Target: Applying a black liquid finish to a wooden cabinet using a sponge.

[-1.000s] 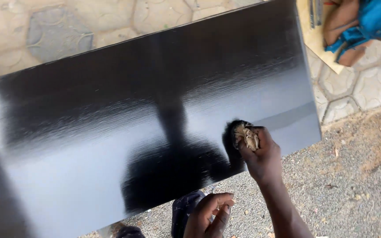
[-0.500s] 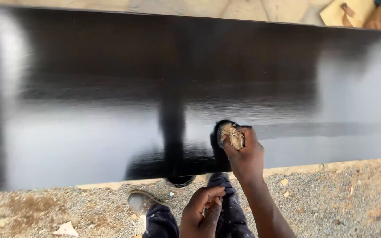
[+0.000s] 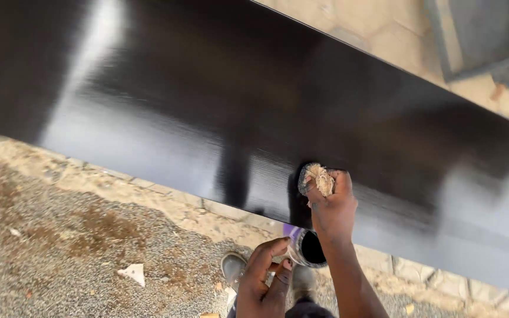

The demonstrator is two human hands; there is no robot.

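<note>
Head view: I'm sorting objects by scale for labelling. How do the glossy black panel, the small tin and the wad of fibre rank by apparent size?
1. Glossy black panel, far the largest.
2. Small tin held by the left hand.
3. Wad of fibre in the right hand; close to the tin, so unsure.

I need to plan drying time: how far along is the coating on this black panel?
Most of the black panel already looks glossy and evenly dark. The right hand presses a rag wad near the panel's lower edge, while the left hand holds a small can. What remains is unclear.
</note>
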